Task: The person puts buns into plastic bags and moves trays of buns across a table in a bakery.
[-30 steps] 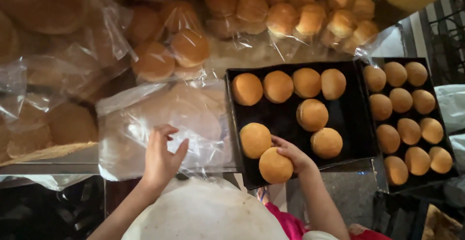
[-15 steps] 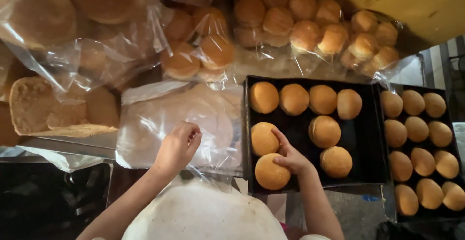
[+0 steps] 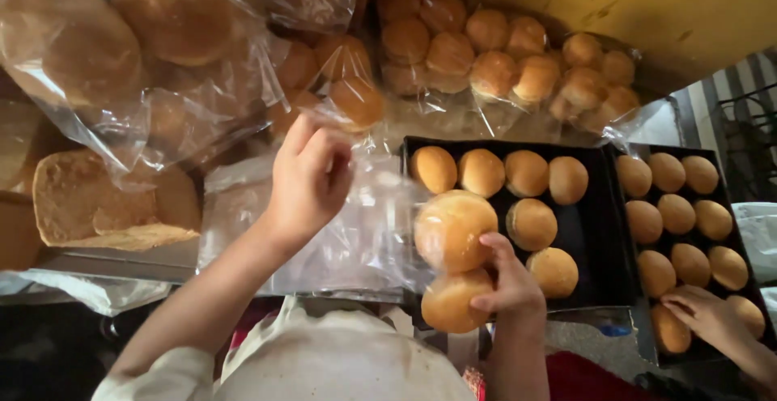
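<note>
- At the top of the head view, clear plastic bags of round buns (image 3: 502, 53) are stacked against a yellow wall (image 3: 615, 4); the bags are transparent, crinkled and unlabelled as far as can be seen.
- At the upper left, larger clear bags (image 3: 121, 53) are seen holding broad, flat brown loaves, and one bag at the left edge contains a split loaf with a pale crumb face (image 3: 89, 203).
- Directly below the stacked bags, an empty clear plastic bag (image 3: 364, 231) is spread flat on the work surface, just left of a black baking tray (image 3: 599, 239).
- The black baking tray is loaded with golden round buns in loose rows; a second black tray (image 3: 740, 174) beside it on the right is filled more densely with similar buns.
- A golden bun (image 3: 453, 229), smooth, domed and lightly glossy, is held raised over the left edge of the black baking tray, just beside the empty bag.
- The right hand (image 3: 506, 284) is closed on this bun from below and behind, fingers curled against its underside; a second bun (image 3: 445, 302) lies touching the same hand beneath it.
- The left hand (image 3: 312, 178) is raised over the empty bag with the forearm extended upward; its fingers are pinched together on the film of the bag.
- At the lower right, another person's hand (image 3: 704, 314) is rested on a bun in the second tray.
</note>
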